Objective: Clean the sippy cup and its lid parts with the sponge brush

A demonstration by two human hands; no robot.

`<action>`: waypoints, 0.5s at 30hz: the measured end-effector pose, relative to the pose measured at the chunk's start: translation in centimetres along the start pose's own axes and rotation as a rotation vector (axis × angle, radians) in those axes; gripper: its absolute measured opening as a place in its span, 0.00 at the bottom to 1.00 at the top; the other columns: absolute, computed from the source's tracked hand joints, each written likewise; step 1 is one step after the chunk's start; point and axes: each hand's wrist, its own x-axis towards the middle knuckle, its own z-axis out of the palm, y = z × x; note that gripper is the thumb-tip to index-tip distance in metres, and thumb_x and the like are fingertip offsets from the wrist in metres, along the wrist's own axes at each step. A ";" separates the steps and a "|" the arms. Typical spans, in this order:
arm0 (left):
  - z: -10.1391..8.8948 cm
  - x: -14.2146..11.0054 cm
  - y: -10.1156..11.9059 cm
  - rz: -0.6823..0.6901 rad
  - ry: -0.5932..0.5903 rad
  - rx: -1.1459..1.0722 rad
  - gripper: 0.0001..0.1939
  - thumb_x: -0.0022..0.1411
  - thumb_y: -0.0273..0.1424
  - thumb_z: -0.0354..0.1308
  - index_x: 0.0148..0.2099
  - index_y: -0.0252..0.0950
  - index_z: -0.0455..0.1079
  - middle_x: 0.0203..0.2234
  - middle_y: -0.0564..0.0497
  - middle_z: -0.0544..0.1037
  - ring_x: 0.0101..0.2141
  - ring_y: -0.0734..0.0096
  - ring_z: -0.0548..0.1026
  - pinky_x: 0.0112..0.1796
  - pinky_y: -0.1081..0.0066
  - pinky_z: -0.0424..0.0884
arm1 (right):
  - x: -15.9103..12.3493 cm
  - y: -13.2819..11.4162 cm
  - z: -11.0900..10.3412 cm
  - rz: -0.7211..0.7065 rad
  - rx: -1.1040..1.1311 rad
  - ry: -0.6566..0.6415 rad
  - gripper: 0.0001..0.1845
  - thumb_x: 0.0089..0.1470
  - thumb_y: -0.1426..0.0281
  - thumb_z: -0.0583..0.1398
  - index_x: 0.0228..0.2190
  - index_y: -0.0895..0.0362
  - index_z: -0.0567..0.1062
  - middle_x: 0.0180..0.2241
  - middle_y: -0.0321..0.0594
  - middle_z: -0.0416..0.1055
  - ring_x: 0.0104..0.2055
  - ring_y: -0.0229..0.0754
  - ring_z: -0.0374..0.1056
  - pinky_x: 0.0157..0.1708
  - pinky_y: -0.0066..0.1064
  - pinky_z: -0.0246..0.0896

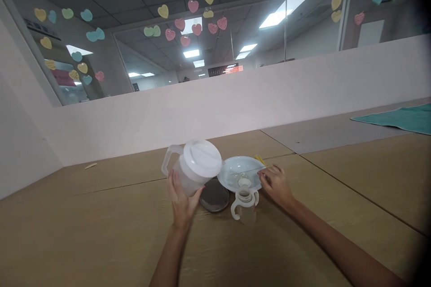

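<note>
My left hand (182,197) is wrapped around the body of a translucent white pitcher (198,166), which leans to the right with its lid on. Over the right rim of a pale plate (226,178), my right hand (276,186) is closed, its fingertips pinching what looks like a thin stick (247,171) stretching left across the plate. A clear baby bottle (247,210) with two white handles stands in front of the plate, its mouth uncovered. Inside the plate lies a small round white piece (244,182). Partly below the pitcher sits a dark round disc (214,197).
Yellow sticks (260,160) show behind the plate. A flat wooden piece (90,166) lies far left on the table (101,233). At the right back is a teal cloth (400,119). A white wall (168,116) with a window above closes off the back.
</note>
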 end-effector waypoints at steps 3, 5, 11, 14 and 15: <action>-0.6 0.1 -1.2 0.135 0.015 -0.048 0.57 0.47 0.41 0.65 0.66 0.33 0.30 0.60 0.30 0.48 0.61 0.46 0.50 0.55 0.50 0.56 | 0.1 0.0 -0.1 -0.010 0.000 0.004 0.12 0.55 0.70 0.52 0.25 0.55 0.72 0.25 0.37 0.73 0.32 0.41 0.67 0.50 0.39 0.49; -1.1 0.2 -1.9 0.271 0.013 -0.056 0.58 0.47 0.40 0.66 0.66 0.36 0.27 0.61 0.30 0.44 0.61 0.43 0.48 0.55 0.46 0.55 | 0.1 -0.1 -0.2 -0.014 0.001 -0.002 0.12 0.54 0.70 0.52 0.25 0.56 0.72 0.25 0.37 0.73 0.32 0.40 0.67 0.50 0.39 0.49; -1.5 0.7 -2.4 0.340 -0.008 -0.078 0.54 0.49 0.40 0.64 0.65 0.39 0.29 0.62 0.32 0.42 0.62 0.43 0.47 0.55 0.43 0.53 | 0.2 0.0 -0.3 -0.007 -0.028 -0.014 0.12 0.55 0.70 0.51 0.25 0.56 0.72 0.26 0.37 0.73 0.32 0.40 0.66 0.51 0.39 0.47; -1.4 1.0 -1.9 0.076 0.044 -0.035 0.56 0.47 0.41 0.65 0.65 0.33 0.29 0.61 0.30 0.45 0.61 0.43 0.47 0.56 0.46 0.53 | 0.1 0.3 -0.2 0.029 -0.052 0.007 0.12 0.55 0.70 0.51 0.26 0.56 0.72 0.28 0.38 0.74 0.34 0.41 0.67 0.49 0.38 0.49; -1.4 1.0 -1.7 -0.041 0.069 -0.034 0.57 0.47 0.41 0.65 0.65 0.32 0.29 0.61 0.30 0.46 0.61 0.44 0.48 0.57 0.48 0.53 | 0.1 0.5 -0.1 0.041 -0.054 0.014 0.11 0.55 0.71 0.51 0.27 0.56 0.73 0.29 0.38 0.74 0.35 0.41 0.66 0.47 0.37 0.50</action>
